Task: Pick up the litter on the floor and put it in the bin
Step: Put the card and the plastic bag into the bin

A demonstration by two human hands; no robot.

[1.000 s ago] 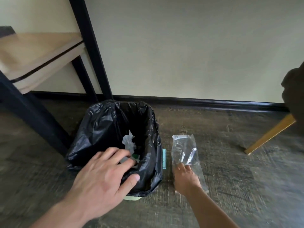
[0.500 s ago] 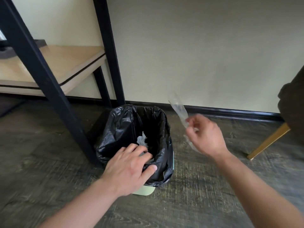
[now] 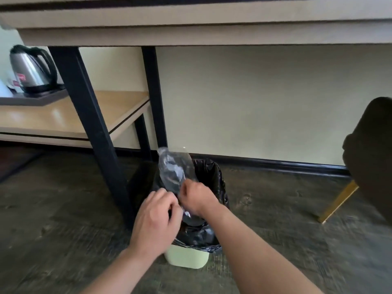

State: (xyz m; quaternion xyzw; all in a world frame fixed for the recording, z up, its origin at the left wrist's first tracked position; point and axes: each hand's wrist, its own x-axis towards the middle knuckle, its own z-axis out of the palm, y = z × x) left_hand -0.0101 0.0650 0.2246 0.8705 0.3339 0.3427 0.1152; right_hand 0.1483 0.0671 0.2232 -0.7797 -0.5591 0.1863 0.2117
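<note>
A clear plastic wrapper stands upright over the mouth of the pale green bin, which is lined with a black bag. My right hand pinches the wrapper's lower end above the bin opening. My left hand is curled at the bin's near-left rim, its fingertips touching the wrapper's bottom edge and the liner. The inside of the bin is mostly hidden behind both hands.
A black desk leg stands just left of the bin, with a low wooden shelf carrying a steel kettle on a tray. The desk top overhangs. A dark chair with a gold leg is at right.
My right hand carried the wrapper left from beside the bin to above its opening. My left hand rose from the rim to meet the wrapper. The view tilted upward.
</note>
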